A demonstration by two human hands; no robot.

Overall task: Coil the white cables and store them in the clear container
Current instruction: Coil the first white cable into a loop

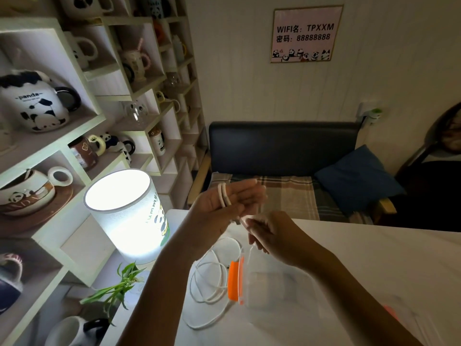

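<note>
1. Currently, a white cable (224,196) is being wound around the left hand (224,199), which is being held up above the far edge of the white table (374,258). Two turns are being carried across the palm near the thumb side, with the fingers held out fairly straight and close together rather than curled.

2. Just below and beside it, the same cable is being pinched and fed by the right hand (264,233); its fingertips (245,222) are closed on the strand.

3. From that pinch, the loose remainder (209,278) is being left trailing down onto the table, where it is lying in slack, uneven loops toward the left edge, touching the clear container (274,288).

4. That container is lying on its side near the middle of the table, its orange rim piece (233,280) facing the loops. Whether other cables are already inside cannot be told.

5. Judged from its draping, the cable is likely light, soft and springy, so turns are probably being kept in place only by tension; they could slip off straight fingers if the strand is slackened.

6. A sound hold is judged to be the strand itself close to the wound hand, not the plug end, which is too blurred to be made out.

7. A glowing lamp (124,216) is standing at the table's left corner beside a small green plant (117,288).
</note>
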